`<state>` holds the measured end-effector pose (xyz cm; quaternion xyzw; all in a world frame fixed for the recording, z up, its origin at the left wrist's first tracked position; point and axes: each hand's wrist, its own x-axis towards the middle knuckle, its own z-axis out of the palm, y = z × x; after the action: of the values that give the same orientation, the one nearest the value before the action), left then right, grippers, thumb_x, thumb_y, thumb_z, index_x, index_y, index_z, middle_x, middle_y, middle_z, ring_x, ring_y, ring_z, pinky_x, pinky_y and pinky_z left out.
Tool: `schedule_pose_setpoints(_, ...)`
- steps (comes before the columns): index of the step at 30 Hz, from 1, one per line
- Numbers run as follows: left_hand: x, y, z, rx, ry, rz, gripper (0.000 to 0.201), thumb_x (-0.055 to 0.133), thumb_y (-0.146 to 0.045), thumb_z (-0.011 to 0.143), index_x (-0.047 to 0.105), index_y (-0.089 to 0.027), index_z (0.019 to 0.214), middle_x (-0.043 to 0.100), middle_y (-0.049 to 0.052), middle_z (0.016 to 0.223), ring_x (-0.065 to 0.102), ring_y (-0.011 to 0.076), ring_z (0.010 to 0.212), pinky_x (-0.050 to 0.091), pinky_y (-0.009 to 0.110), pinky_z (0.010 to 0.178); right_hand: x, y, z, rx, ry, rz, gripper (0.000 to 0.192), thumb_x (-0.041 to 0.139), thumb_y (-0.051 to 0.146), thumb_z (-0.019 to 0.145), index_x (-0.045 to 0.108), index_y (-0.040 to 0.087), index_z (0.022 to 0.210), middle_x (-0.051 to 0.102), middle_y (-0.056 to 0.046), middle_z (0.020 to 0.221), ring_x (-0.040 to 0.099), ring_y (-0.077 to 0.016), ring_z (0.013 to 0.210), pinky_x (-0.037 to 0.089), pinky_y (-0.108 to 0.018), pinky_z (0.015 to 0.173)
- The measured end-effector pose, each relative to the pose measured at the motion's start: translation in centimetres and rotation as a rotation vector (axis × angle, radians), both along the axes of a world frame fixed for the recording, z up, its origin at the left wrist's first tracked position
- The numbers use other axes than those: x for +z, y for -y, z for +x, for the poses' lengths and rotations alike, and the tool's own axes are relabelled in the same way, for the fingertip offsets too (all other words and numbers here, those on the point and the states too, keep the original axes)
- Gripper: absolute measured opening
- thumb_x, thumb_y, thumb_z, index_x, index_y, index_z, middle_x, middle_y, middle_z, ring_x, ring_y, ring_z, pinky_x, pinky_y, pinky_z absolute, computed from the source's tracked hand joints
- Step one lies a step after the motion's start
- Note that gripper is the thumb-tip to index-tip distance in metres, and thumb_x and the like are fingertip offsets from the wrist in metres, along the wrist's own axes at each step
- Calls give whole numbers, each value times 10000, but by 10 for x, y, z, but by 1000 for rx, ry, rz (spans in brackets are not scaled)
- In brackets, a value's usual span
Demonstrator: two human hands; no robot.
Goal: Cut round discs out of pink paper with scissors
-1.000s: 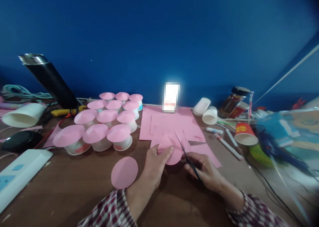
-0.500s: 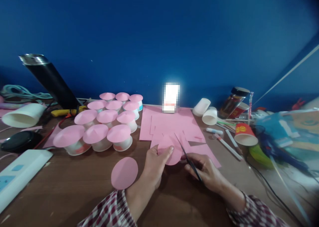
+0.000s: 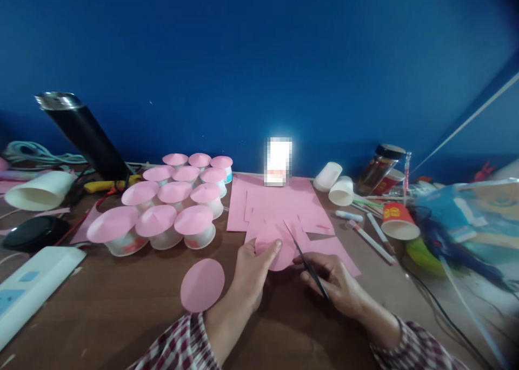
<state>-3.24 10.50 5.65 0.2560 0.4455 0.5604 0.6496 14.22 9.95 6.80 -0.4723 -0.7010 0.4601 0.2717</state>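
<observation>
My left hand point(image 3: 252, 270) pinches a pink paper disc point(image 3: 278, 248) just above the brown table point(image 3: 121, 305), thumb on top. My right hand point(image 3: 334, 283) grips thin dark scissors point(image 3: 302, 251) whose blades point up and away into the disc's right side. Another cut pink disc point(image 3: 201, 284) lies flat on the table to the left of my left hand. Pink paper sheets point(image 3: 279, 205) are spread behind the held disc.
Several white cups with pink cone tops point(image 3: 170, 210) stand at the left. A black cylinder point(image 3: 83, 134) leans behind them. White cups point(image 3: 334, 183), a red cup point(image 3: 397, 218), pens point(image 3: 371, 235) and a jar point(image 3: 379, 167) sit at the right. A white box point(image 3: 32, 283) lies near left.
Almost nothing differs; the whole scene sits slightly lower in the picture and both hands keep the same hold on disc and scissors.
</observation>
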Motion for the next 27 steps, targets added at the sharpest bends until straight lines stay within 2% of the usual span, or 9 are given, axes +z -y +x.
schedule_pose_setpoints(6,2,0,0,5,9,-20,314,753,-351,642,681,-88,798,703,102,704,642,195,635,489,294,620,-3,0,1,3,-9,-3,308,593,365,825,643,118,1003,675,-71,806,594,-166,686,465,-231,585)
schedule_pose_setpoints(12,-1,0,0,-7,18,9,294,723,-353,680,667,-91,802,692,92,686,643,202,641,492,308,628,-1,-1,-1,-10,-30,-29,290,620,378,800,641,120,932,653,-46,754,558,-139,619,432,-210,539)
schedule_pose_setpoints(17,-7,-1,0,11,1,29,311,719,-368,685,671,-94,825,691,93,723,628,183,650,480,284,622,-1,0,-2,-16,-44,-52,302,618,390,801,644,112,918,620,-29,704,522,-115,572,396,-190,486)
schedule_pose_setpoints(23,-17,-1,-2,-8,-31,39,321,724,-392,673,684,-112,825,709,99,794,637,187,678,479,280,628,-4,-2,-1,-13,-57,-52,290,630,388,793,645,123,908,617,-24,702,521,-114,569,410,-186,484)
schedule_pose_setpoints(27,-11,0,-1,-26,-40,35,332,728,-380,668,692,-104,848,712,102,772,648,199,677,485,299,656,-5,-2,-1,-12,-49,-44,295,615,374,800,648,115,938,620,-28,704,532,-120,581,426,-196,507)
